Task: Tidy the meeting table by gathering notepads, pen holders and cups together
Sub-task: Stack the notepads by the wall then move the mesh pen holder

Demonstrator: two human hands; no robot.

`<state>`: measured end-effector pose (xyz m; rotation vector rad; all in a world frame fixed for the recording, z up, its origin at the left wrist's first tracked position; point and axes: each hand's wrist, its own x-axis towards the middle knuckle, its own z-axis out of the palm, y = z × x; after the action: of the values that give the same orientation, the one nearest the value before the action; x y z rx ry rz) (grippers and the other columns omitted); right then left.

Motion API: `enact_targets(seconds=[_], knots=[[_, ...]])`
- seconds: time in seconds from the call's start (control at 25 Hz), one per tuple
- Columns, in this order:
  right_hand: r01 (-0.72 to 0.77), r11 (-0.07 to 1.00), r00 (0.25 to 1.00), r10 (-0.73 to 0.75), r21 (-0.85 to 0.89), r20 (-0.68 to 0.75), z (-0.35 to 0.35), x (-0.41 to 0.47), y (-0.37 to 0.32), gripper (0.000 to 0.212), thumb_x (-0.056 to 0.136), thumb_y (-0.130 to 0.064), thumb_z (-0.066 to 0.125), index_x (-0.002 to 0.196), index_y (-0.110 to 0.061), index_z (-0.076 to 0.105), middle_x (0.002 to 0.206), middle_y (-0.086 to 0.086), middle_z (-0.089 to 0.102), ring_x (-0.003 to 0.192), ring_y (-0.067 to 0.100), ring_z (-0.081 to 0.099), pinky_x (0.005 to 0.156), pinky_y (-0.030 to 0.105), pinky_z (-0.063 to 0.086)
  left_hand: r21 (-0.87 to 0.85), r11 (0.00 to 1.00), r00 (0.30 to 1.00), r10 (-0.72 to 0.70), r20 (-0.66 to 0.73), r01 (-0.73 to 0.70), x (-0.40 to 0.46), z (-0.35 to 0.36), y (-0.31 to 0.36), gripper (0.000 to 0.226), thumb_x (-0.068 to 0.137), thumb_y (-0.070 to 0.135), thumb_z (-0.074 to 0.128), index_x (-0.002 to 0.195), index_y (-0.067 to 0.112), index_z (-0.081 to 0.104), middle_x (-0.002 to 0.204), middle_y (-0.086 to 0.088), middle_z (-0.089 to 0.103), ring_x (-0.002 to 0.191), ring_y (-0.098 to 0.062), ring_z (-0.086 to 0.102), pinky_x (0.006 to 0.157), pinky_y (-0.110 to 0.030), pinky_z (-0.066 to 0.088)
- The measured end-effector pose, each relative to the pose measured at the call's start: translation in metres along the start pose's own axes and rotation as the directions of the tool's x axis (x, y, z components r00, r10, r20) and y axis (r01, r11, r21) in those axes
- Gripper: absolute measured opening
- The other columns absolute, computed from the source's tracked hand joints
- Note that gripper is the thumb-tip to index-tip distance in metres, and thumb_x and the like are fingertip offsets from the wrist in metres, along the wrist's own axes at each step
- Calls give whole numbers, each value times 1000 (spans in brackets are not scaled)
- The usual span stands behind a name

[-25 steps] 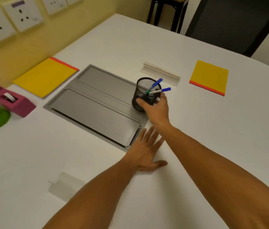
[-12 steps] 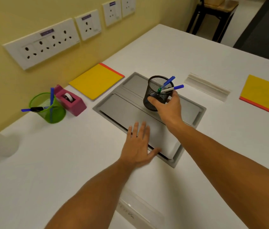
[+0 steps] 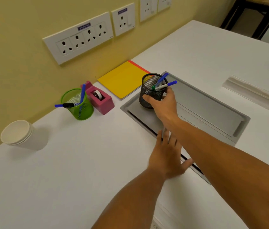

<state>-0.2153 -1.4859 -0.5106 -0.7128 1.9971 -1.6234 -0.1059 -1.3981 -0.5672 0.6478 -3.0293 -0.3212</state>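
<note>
A person's right hand [image 3: 162, 103] wraps its fingers [image 3: 147, 97] round the wall of a black mesh pen holder [image 3: 152, 90], which stands upright at the wall-side corner of the grey cable hatch [image 3: 204, 103] set into the white bench [image 3: 81, 162]. Blue and green pens [image 3: 165, 85] lean out of the holder's mouth toward the hand. The left hand [image 3: 168, 157] lies flat with fingers spread on the bench at the hatch's near edge, holding nothing.

Beyond the hatch's corner, a yellow notepad [image 3: 122, 80] lies just beside the black holder against the wall. Further from the hatch along the wall sit a pink tape dispenser [image 3: 100, 98] and a green mesh pen holder [image 3: 78, 104], close together, with a white paper cup [image 3: 20, 134] well apart from them at the far end.

The gathering seems underway: the green holder lies off the hatch on the thumb side of the gripping hand, so the right hand, already holding and nearer, looks best placed to carry the black holder that way, kept upright so the pens stay in.
</note>
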Motion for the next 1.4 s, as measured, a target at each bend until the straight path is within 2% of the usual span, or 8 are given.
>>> enact_targets(seconds=[0.2,0.32,0.44,0.72,0.96,1.08,1.2,1.4], knots=[[33,998,997,-30,-48,65,40,15,3,78,72,-40,86,137,-22,47,130,-3,51,126,18,49,101,32,49,-36,998,998,43,-47,-45,-4,3,-2,81,84,61,14,135,14,57,147,-12,49,142,-35,32,120,-57,6],[23,994,999,-18,-109,46,49,37,0,82,71,-43,86,140,-22,47,124,-6,49,130,23,41,103,36,46,-180,982,999,51,9,-49,-2,10,-1,83,89,72,4,147,25,40,158,-2,33,150,-28,19,121,-55,0],[12,998,999,-11,-63,30,55,59,-7,85,72,-37,88,143,-18,45,137,1,52,129,23,50,104,42,52,-60,997,997,34,-71,-38,-1,11,-2,80,89,72,16,150,23,34,161,-4,28,151,-31,10,121,-55,-4],[-65,998,992,65,-1,-111,43,109,-8,85,73,-26,88,145,-18,44,140,2,55,125,21,55,101,34,50,-117,993,993,4,-118,-18,0,4,0,92,79,69,15,152,15,26,161,-8,22,151,-33,4,120,-57,2],[-126,991,979,118,-37,-164,48,142,-11,82,72,-29,88,141,-18,44,132,3,60,115,24,64,94,47,57,-115,993,995,10,-101,-21,0,5,-3,90,84,73,42,153,19,24,162,-6,20,152,-32,1,120,-57,-4],[-133,991,973,127,-15,-194,46,152,-12,79,74,-26,87,141,-17,44,130,5,61,111,25,67,86,46,60,-126,982,986,-148,-80,137,3,3,0,94,85,71,45,156,16,17,165,-11,9,151,-35,-10,116,-61,-11],[-127,992,973,121,-21,-198,45,161,-10,79,76,-25,86,141,-16,43,131,6,60,111,25,67,83,45,62,-117,898,901,-431,-51,423,12,0,-1,95,91,65,40,157,11,-2,162,-17,-15,146,-42,-22,112,-64,-18],[-115,992,974,103,-46,-202,37,175,-9,80,76,-25,85,142,-14,41,132,7,59,113,26,65,87,44,60,-86,889,888,-456,-60,451,16,4,1,84,95,64,15,156,9,-3,163,-17,-14,147,-43,-21,113,-63,-18]])
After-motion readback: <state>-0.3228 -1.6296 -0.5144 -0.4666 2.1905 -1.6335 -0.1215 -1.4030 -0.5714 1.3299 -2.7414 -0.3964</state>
